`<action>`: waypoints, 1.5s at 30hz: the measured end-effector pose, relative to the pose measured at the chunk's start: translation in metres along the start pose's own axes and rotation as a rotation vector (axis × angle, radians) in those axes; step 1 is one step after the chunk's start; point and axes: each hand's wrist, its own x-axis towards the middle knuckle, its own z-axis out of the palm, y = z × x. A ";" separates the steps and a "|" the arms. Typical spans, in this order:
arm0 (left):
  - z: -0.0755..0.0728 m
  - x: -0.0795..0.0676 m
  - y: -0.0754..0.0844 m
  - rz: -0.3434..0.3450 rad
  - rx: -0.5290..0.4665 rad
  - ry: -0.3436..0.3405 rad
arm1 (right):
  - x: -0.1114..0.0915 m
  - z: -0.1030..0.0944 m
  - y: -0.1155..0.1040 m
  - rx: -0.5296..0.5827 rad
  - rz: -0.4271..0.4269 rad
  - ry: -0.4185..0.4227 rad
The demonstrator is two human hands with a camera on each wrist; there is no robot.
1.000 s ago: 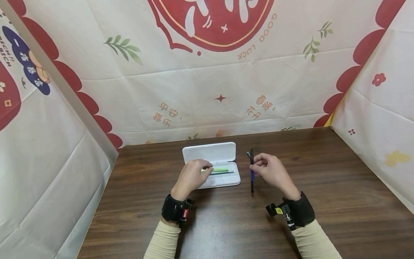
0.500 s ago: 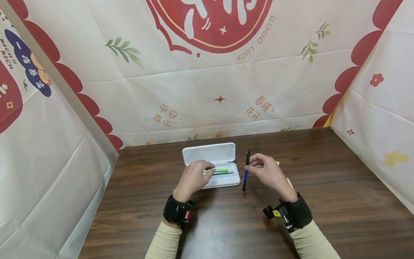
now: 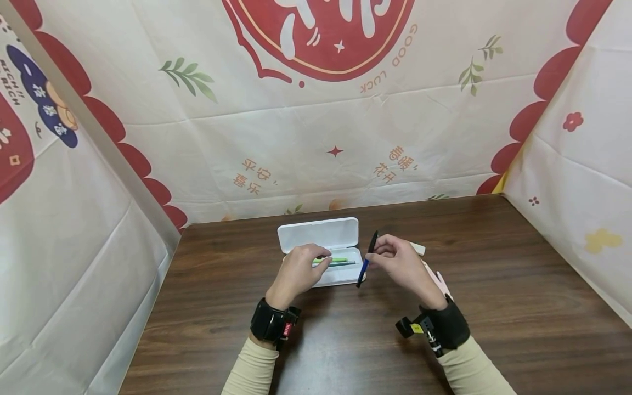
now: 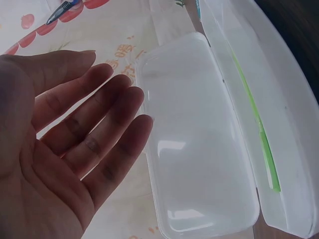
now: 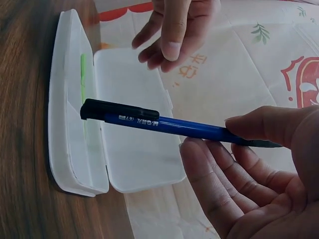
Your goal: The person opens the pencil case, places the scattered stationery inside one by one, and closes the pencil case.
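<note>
My right hand (image 3: 399, 266) pinches a blue-and-black pen (image 5: 192, 129) between thumb and fingers. In the head view the pen slants, its lower end overlapping the right front corner of the white pencil case (image 3: 321, 233). The case lies with its lid up; inside are a bright green pen or pencil (image 3: 339, 259) and a darker slim one (image 3: 344, 264). Over the case's left part, my left hand (image 3: 298, 271) hovers with loosely bent fingers and holds nothing. It hides that part of the case in the head view.
Behind my right hand, a small white block like an eraser (image 3: 418, 249) lies on the brown wooden table (image 3: 494, 296). Beside it, a pale pinkish item (image 3: 436, 276) shows partly past the wrist. A printed cloth (image 3: 276, 131) hangs along the table's back.
My right hand has carried the pen leftward to the case's edge, and the pen has tilted from upright to slanted. The white block has come into view. My left hand barely shifted.
</note>
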 end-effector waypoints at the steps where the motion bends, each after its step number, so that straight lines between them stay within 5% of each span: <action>1: 0.000 0.000 0.001 0.003 -0.002 0.001 | 0.000 0.001 0.000 0.010 -0.003 0.000; 18: 0.010 0.006 0.013 0.084 -0.083 0.008 | -0.014 0.004 -0.038 0.017 -0.002 0.027; 27: 0.015 0.013 0.023 0.118 -0.079 -0.002 | -0.003 0.009 -0.005 0.043 -0.004 0.062; 45: 0.020 0.019 0.032 0.164 -0.130 -0.020 | -0.005 0.013 -0.006 0.132 -0.032 0.061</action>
